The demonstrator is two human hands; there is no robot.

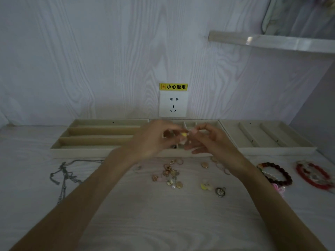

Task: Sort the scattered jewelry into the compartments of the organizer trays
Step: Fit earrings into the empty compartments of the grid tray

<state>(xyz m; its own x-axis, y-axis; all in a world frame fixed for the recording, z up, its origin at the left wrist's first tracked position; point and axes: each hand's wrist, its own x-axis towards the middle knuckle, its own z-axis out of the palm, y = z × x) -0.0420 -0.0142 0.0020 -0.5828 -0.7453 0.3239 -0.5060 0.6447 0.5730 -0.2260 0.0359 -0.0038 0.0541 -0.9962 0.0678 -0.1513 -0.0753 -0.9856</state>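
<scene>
Both hands meet above the middle tray (183, 153), blurred by motion. My left hand (154, 140) and my right hand (208, 138) pinch a small yellow and white piece (184, 135) between their fingertips. Three beige organizer trays stand against the wall: the left tray (87, 151) with long compartments, the middle one mostly hidden by my hands, the right tray (279, 150) with slanted compartments. On the table in front lie several gold rings and charms (170, 173), a yellow and white earring (205, 185) and a round dark pendant (220, 192).
A silver chain necklace (63, 176) lies at the left. A dark bead bracelet (275, 173), a red bracelet (313, 175) and a pink item (279, 189) lie at the right. A wall socket (173, 104) sits behind the trays. A shelf (272, 42) juts out upper right.
</scene>
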